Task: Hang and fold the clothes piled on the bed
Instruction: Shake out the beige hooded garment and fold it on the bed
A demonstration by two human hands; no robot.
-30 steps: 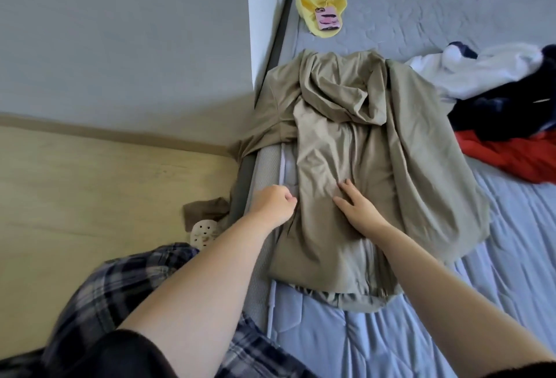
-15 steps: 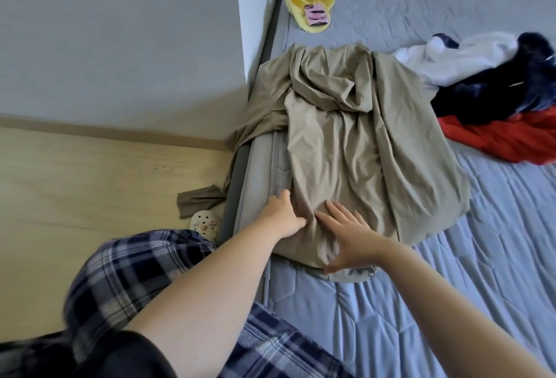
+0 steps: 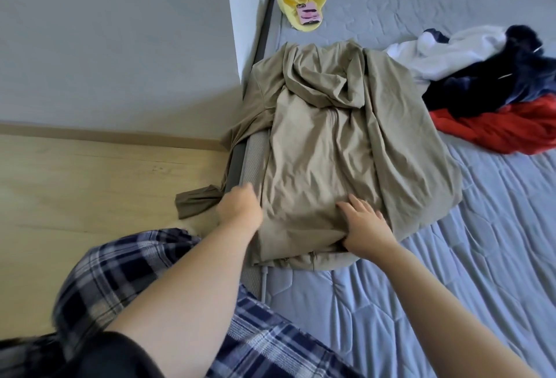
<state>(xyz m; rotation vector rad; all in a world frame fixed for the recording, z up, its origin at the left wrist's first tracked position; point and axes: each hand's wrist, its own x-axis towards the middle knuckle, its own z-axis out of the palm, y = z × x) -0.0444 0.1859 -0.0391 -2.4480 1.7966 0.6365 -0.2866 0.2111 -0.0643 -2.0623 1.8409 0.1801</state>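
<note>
A beige jacket (image 3: 325, 149) lies spread flat along the left edge of the grey bed (image 3: 451, 302), its hood bunched at the far end. One sleeve (image 3: 195, 204) hangs off the bed side down to the floor. My right hand (image 3: 365, 228) presses flat on the jacket near its lower hem, fingers straight and spread. My left hand (image 3: 240, 212) is at the jacket's left edge over the mattress side; it is blurred and its fingers are hidden. A pile of white, navy and red clothes (image 3: 493, 92) lies at the right of the bed.
A yellow cloth (image 3: 290, 1) with a pink phone (image 3: 308, 13) on it lies at the far end of the bed. A white wall corner (image 3: 249, 31) meets the bed's left side. Wooden floor (image 3: 90, 191) lies to the left. My plaid trouser leg (image 3: 126, 269) is below.
Both hands have slid down the jacket toward its lower hem, flattening the front. My left hand has moved out to the jacket's left edge. The camera has drawn back slightly.
</note>
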